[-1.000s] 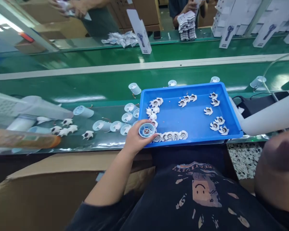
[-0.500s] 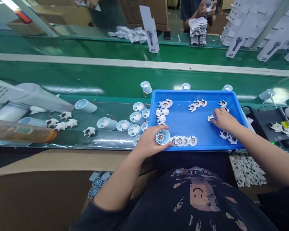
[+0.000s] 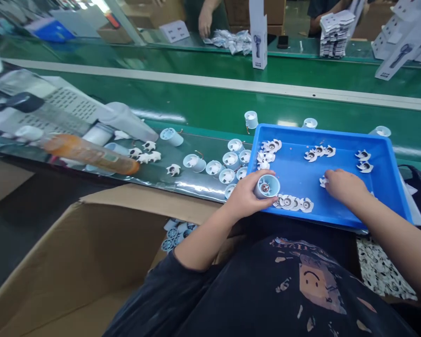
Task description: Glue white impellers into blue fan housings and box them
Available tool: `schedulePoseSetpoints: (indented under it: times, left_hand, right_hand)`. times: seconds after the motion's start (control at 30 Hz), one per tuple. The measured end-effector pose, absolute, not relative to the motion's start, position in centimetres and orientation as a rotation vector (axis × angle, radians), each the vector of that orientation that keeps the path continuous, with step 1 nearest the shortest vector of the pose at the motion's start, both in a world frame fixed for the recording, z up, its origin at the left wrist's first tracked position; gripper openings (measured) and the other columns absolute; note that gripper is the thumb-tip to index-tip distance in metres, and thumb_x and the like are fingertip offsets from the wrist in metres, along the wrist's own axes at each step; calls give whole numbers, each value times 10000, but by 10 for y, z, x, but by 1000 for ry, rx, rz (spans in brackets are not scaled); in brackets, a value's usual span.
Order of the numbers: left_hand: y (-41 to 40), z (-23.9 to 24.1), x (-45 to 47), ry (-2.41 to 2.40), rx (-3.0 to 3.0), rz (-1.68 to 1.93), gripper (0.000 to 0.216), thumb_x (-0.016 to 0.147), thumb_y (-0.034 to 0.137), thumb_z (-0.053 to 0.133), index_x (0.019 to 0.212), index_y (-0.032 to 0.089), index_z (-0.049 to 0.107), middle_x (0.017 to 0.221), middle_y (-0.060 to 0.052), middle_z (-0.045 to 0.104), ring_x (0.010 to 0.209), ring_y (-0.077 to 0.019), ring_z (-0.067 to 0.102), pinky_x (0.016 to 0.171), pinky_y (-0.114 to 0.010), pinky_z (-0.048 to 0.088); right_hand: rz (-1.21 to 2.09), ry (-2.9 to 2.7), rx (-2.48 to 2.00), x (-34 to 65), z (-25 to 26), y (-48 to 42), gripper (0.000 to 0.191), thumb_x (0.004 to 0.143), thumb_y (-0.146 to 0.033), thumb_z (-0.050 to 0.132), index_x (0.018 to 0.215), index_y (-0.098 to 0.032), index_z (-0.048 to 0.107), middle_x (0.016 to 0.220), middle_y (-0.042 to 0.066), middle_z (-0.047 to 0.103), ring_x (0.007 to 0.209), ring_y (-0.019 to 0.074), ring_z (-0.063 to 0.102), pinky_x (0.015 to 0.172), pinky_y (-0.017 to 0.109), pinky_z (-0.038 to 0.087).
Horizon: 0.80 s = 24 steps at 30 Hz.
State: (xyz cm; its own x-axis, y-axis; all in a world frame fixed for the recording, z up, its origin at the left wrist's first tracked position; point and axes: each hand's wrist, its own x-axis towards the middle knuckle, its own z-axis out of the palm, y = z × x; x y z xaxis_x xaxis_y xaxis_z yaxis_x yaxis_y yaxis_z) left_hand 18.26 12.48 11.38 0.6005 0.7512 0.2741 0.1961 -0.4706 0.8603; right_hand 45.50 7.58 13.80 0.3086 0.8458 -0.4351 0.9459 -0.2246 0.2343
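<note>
My left hand (image 3: 247, 194) is wrapped round a light blue fan housing (image 3: 269, 186), its open end facing up and a coppery motor core showing inside. It is over the near left corner of a blue tray (image 3: 358, 217). Above the tray floor, my right hand (image 3: 345, 185) pinches a small white fan blade (image 3: 323, 181) by the fingertips. Other white fan blades lie in the tray: a row (image 3: 293, 202) along the near side, a cluster (image 3: 268, 152) at the left, a group (image 3: 319, 152) at the back and a pair (image 3: 364, 160) at the right.
Several blue housings (image 3: 228, 176) with white blades inside stand left of the tray. Loose blades (image 3: 149, 152) and an orange bottle (image 3: 91, 153) lie further left. Below is an open cardboard box (image 3: 101, 252). Across the green bench, a co-worker's hand (image 3: 205, 21) is by plastic-wrapped parts (image 3: 231, 41).
The camera view has swung left, shifting the scene rightward. My right hand has moved from the tray's right side toward its middle with the fan blade. My left hand still holds the housing.
</note>
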Motion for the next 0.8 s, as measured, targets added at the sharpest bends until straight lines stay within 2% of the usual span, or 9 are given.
schedulePoseSetpoints:
  times: [0.1,0.2,0.37,0.5,0.63,0.73,0.8]
  left_hand:
    - [120,119,182,726,2007,785,489,738,279,728,1187,211,545,1218,-79,653,1116,-276,629,999,-404,499]
    - [118,122,186,750,2083,732,552,702,287,799,1178,199,532,1241,-93,632,1131,-289,619,989,-400,508]
    - [119,121,195,730,2231,651,550,723,334,839,1177,196,561,1221,-101,660,1128,-312,627,989,-461,494]
    - [120,116,193,795,2199,708,504,732,343,822,1153,207,580,1196,-89,676,1118,-306,634,987,-464,495]
    - [128,109,184,875,1899,988,533,747,488,785,1141,214,553,1119,-95,683,1050,-283,657,938,-438,528]
    - [137,105,180,834,1672,1251,644,750,658,723,1172,246,464,1048,-75,673,994,-257,668,886,-413,549]
    - [142,103,180,839,1616,1337,693,739,746,670,1169,265,420,1047,-64,655,1000,-247,663,906,-409,541]
  right_hand:
    - [-277,1556,2207,448,137,83,237,964,-195,506,1101,-38,619,1005,174,623,953,254,627,803,372,522]
    - [-275,1675,2247,434,149,82,253,927,-135,490,1105,-32,637,1077,217,614,999,308,624,812,378,501]
    - [-315,2019,2260,403,182,67,265,969,-216,476,1192,-208,621,1185,34,610,1023,167,605,903,276,474]
    - [-342,2003,2210,400,179,64,262,964,-277,528,1180,-198,651,1184,71,614,1001,255,616,816,360,482]
    - [-455,2008,2105,400,169,69,250,956,-277,553,1164,-209,671,1168,67,627,1006,267,616,777,342,483]
    - [-532,2090,1989,385,167,79,254,975,-262,527,1192,-236,655,1222,41,601,1076,247,591,854,345,492]
    - [-573,2124,1911,370,163,89,258,985,-244,514,1211,-233,639,1238,46,585,1099,238,576,912,370,492]
